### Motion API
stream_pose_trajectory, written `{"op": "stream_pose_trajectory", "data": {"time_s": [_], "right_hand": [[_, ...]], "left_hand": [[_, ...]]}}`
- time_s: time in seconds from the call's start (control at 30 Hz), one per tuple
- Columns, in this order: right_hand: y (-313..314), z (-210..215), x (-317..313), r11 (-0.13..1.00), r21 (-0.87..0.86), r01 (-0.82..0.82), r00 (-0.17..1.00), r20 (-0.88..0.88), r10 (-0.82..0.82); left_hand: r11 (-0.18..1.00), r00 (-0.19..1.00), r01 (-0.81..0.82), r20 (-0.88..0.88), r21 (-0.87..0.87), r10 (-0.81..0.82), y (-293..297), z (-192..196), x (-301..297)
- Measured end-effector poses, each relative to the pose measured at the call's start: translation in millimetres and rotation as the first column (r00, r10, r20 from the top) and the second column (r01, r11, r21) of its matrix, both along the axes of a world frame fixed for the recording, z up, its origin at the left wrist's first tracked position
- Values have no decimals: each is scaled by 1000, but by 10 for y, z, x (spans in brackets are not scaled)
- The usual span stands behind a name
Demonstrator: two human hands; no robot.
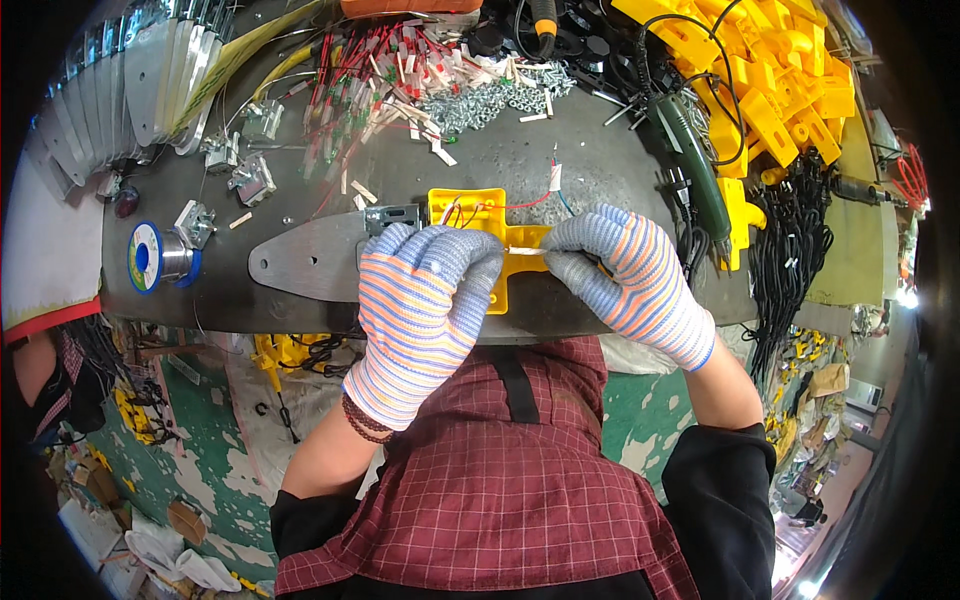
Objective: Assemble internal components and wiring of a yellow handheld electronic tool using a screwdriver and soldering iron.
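Clearly, from the head view, the left hand [432, 290] presses the yellow plastic housing [480, 225] on the metal blade [305, 265], and the right hand [620, 270] pinches a white sleeve [527, 250] at its edge. I judge a firm left grip helps to slide it straight.

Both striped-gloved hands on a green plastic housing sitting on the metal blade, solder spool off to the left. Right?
Not quite: the plastic housing is yellow, not green. The head view shows the left hand and right hand, both in striped gloves, on it where it sits on the metal blade, with the solder spool off to the left.
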State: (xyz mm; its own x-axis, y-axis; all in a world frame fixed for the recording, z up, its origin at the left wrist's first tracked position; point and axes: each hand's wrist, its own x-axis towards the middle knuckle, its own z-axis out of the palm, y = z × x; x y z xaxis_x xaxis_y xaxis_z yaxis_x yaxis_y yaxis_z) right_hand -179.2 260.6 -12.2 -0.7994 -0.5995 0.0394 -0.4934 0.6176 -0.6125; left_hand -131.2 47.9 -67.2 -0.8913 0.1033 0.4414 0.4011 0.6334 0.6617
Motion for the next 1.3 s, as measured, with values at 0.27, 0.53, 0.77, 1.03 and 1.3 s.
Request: {"op": "stream_pose_trajectory", "data": {"time_s": [0.27, 0.53, 0.77, 1.03, 1.3], "right_hand": [[-13, -119, -48, 1000, 0, -13, 997, -73, 13], [0, -213, -116, 984, 158, -84, 963, -240, 121], [0, -175, -155, 984, 123, -125, 949, -273, 155], [162, -114, 84, 999, 14, -36, 950, -311, 39], [579, -536, 741, 903, -18, 428, 803, -452, -390]], "left_hand": [[1000, 999, -30, -28, 3, 31, 11, -80, 8], [996, 998, 13, -54, -93, -18, -11, -64, 0], [961, 997, -25, -72, -275, 5, 69, -44, 16], [965, 989, -81, -143, -248, 47, 76, -171, 52], [961, 991, -69, -131, -269, 35, 100, -154, 58]]}}
